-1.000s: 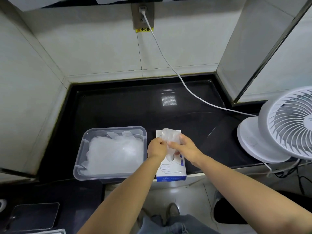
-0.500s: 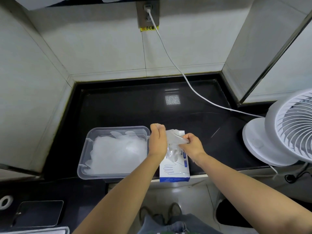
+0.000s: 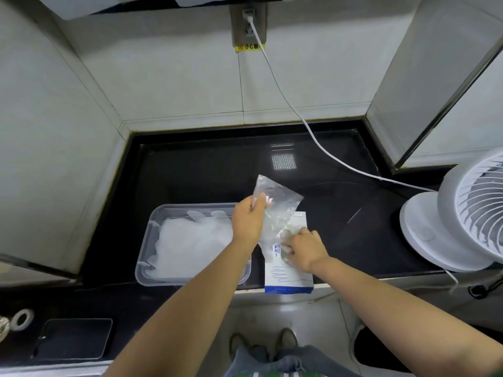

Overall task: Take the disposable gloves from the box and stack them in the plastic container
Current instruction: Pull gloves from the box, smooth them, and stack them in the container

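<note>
container point(image 3: 152, 240) left of box point(image 3: 288, 278) | gloves point(image 3: 190, 240) in container | fan point(image 3: 462, 213) far right on counter point(image 3: 204, 172)

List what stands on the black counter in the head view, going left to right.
plastic container → glove box → fan

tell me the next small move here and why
Probably move the left hand left and lay its glove on the stack in the container: the glove hangs lifted above the box, beside the container, while the right hand rests on the box.
</note>
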A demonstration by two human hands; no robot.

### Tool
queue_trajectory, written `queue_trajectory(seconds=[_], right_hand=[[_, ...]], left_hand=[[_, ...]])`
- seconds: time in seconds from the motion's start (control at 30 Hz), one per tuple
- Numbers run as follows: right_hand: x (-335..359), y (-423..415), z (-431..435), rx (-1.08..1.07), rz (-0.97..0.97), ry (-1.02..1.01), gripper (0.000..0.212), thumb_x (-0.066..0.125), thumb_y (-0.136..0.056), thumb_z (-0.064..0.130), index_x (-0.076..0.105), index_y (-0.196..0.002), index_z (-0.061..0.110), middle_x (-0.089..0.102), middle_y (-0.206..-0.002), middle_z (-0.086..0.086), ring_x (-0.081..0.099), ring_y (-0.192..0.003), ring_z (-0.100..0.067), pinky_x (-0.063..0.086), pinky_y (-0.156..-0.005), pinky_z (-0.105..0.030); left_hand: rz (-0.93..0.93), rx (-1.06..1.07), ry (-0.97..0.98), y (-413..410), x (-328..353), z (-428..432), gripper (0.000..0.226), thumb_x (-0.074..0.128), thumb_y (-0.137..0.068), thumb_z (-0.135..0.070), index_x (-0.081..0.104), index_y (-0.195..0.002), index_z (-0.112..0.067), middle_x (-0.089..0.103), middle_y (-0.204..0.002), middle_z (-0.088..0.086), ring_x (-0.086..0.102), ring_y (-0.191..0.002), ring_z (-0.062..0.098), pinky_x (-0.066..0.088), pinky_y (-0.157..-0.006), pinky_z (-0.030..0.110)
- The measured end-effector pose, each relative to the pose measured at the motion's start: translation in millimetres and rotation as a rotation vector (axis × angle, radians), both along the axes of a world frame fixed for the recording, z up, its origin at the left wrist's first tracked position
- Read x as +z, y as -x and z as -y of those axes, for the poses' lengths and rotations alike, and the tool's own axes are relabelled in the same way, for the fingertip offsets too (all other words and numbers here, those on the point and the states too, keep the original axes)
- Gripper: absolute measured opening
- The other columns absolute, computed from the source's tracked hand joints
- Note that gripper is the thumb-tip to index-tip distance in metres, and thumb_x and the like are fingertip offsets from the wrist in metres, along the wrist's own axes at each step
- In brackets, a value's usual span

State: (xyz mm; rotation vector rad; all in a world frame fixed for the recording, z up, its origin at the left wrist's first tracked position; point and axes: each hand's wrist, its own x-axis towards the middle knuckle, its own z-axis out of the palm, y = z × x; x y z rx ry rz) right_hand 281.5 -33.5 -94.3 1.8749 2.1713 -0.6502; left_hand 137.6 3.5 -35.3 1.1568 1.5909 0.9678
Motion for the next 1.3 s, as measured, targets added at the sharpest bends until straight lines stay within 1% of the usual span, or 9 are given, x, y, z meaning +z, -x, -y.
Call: queue_trajectory(seconds=[0.17,0.3,0.43,0.6,0.77,0.87,1.07,1.17,1.3], right_hand=[[1.0,8.0,-8.2,-0.118,-0.090,-0.075,0.017,0.054,-0.089,0.022,0.060,-0.105,0.023,0.065,-0.106,0.003,0.058,-0.107,-0.022,0.034,-0.091,-0.033],[23.4,6.4,-18.6,-0.515,-0.643,-0.292,0.019,0.049,-0.097,0.023,0.066,-0.096,0.017,0.062,-0.102,-0.001,0.060,-0.091,-0.018,0.046,-0.089,-0.036],[65.1,22.7,-35.9,-0.613,-1.135,-0.122,0.039,0.048,-0.097,0.053,0.068,-0.109,0.023,0.067,-0.109,0.008,0.061,-0.098,-0.005,0.045,-0.089,-0.024],[81.5,58.0,-49.2,-0.305,-0.869,0.058,0.020,0.074,-0.085,0.022,0.069,-0.081,0.003,0.068,-0.078,-0.001,0.064,-0.073,-0.012,0.055,-0.078,-0.032],[75.8,89.8,-48.8,-0.589,-0.932,-0.125,0.013,0.057,-0.088,0.008,0.058,-0.075,0.008,0.055,-0.062,0.001,0.050,-0.058,-0.013,0.044,-0.058,-0.024],[73.9,106.2,-48.9,-0.698,-1.007,-0.190,0.027,0.056,-0.091,0.009,0.049,-0.067,0.016,0.052,-0.063,0.001,0.047,-0.058,-0.012,0.041,-0.058,-0.023],[70.8,138.3,-49.6,-0.766,-1.139,-0.094,0.011,0.057,-0.093,0.011,0.064,-0.084,0.012,0.056,-0.059,-0.001,0.050,-0.048,-0.009,0.042,-0.048,-0.022],[65.7,144.8,-42.3,-0.701,-1.057,-0.073,0.013,0.054,-0.091,0.007,0.062,-0.080,0.010,0.053,-0.047,-0.002,0.046,-0.037,-0.008,0.041,-0.045,-0.022],[59.1,147.8,-33.1,-0.608,-0.851,-0.012,0.022,0.051,-0.095,0.008,0.057,-0.073,0.010,0.057,-0.052,-0.006,0.047,-0.034,-0.008,0.042,-0.045,-0.020]], left_hand=[[0.110,0.024,0.051,21.0,10.1,-0.5,0.032,0.050,-0.101,-0.027,0.051,-0.071,-0.015,0.044,-0.064,-0.004,0.043,-0.060,0.006,0.038,-0.053,0.010],[0.120,0.005,0.087,43.7,12.2,-0.4,0.035,0.053,-0.099,-0.029,0.046,-0.066,-0.017,0.039,-0.063,-0.003,0.037,-0.062,0.010,0.036,-0.060,0.023],[0.094,-0.132,0.183,63.3,18.5,-1.5,0.020,0.057,-0.096,-0.029,0.061,-0.082,-0.015,0.049,-0.067,-0.004,0.044,-0.063,0.009,0.036,-0.059,0.022],[0.146,-0.275,0.377,88.8,19.3,1.5,0.028,0.068,-0.089,-0.035,0.068,-0.102,-0.010,0.061,-0.083,-0.002,0.055,-0.080,0.012,0.042,-0.071,0.024],[0.555,-0.047,0.443,130.3,15.2,7.5,0.024,0.057,-0.096,-0.035,0.064,-0.111,-0.018,0.066,-0.115,0.002,0.061,-0.110,0.017,0.046,-0.099,0.032],[0.702,0.056,0.422,145.2,12.4,9.0,0.035,0.057,-0.096,-0.036,0.059,-0.120,-0.011,0.061,-0.129,0.007,0.058,-0.120,0.023,0.050,-0.091,0.031],[0.370,0.187,0.463,152.9,10.5,5.6,0.030,0.075,-0.080,-0.034,0.069,-0.100,-0.012,0.070,-0.103,0.010,0.066,-0.098,0.024,0.052,-0.094,0.040],[0.199,0.292,0.280,157.5,6.1,3.3,0.014,0.060,-0.093,-0.021,0.065,-0.095,-0.009,0.063,-0.077,0.002,0.061,-0.073,0.016,0.050,-0.065,0.025],[-0.173,0.224,0.016,171.7,-2.1,10.2,0.017,0.047,-0.101,-0.019,0.051,-0.088,-0.010,0.046,-0.066,0.000,0.042,-0.057,0.008,0.036,-0.049,0.016]])
